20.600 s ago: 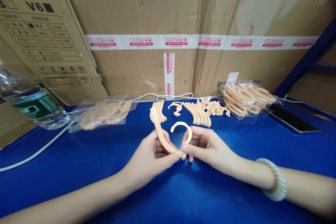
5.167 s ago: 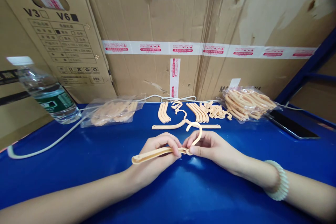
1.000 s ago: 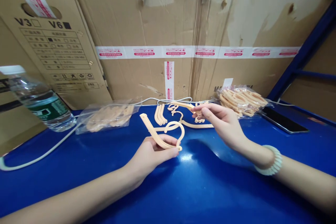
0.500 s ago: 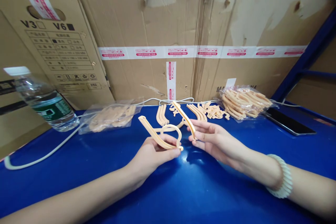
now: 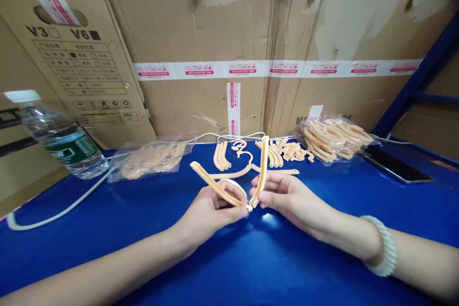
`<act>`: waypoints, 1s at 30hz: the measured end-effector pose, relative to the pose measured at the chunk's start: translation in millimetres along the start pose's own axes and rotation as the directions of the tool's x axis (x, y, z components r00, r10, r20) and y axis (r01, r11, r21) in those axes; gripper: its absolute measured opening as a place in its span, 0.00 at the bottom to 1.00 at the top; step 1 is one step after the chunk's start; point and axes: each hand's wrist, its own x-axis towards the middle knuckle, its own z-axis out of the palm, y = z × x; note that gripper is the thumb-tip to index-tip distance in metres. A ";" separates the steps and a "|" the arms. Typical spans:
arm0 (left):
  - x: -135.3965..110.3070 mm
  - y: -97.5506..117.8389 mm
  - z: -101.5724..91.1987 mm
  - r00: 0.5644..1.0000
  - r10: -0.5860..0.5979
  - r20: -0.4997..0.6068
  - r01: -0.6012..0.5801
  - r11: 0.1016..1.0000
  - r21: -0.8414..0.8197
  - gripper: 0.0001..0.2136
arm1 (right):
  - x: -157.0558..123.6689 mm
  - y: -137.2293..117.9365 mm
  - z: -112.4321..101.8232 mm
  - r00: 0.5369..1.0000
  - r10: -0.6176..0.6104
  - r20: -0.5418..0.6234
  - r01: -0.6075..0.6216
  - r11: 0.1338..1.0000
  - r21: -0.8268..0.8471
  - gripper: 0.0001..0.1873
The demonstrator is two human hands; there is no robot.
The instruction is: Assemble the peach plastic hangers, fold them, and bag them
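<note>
My left hand (image 5: pixel 208 210) is closed on a beige plastic hanger arm (image 5: pixel 211 181), a curved channel-shaped piece. A curved hanger hook (image 5: pixel 234 184) joins it near its lower end. In my right hand (image 5: pixel 287 193) a second hanger arm (image 5: pixel 263 162) stands nearly upright, pinched near its bottom. The lower ends of both arms meet or nearly meet between my hands; fingers hide part of the joint. Just behind lies a hanger (image 5: pixel 247 166) with its hook and two arms spread, partly covered by the held pieces.
Loose hanger arms (image 5: pixel 222 157) and a pile of small hooks (image 5: pixel 296 150) lie at the back. Bagged parts (image 5: pixel 154 158) sit left, more bagged parts (image 5: pixel 335 138) right. A phone (image 5: pixel 398 165), a water bottle (image 5: pixel 60 136) and a white cable (image 5: pixel 64 215) rest on the blue table (image 5: pixel 287 267).
My right hand has brought its arm down and left, tilting it more upright, so its lower end is now at the left piece's end. The left piece has tipped slightly lower.
</note>
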 end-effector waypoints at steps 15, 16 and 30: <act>-1.9 -0.2 1.4 0.999 -0.031 -0.024 0.030 0.998 -0.055 0.11 | 1.2 -4.5 1.4 0.996 -0.032 0.078 0.042 0.990 -0.136 0.10; -1.7 -0.4 1.2 0.999 -0.028 -0.028 0.026 0.998 -0.056 0.11 | 1.3 -4.3 1.9 0.996 -0.041 0.075 0.051 0.989 -0.137 0.10; -2.7 -4.2 3.0 0.993 -0.022 -0.120 0.018 0.999 -0.035 0.13 | -2.5 -5.0 4.5 0.992 -0.108 0.071 0.122 0.964 -0.236 0.09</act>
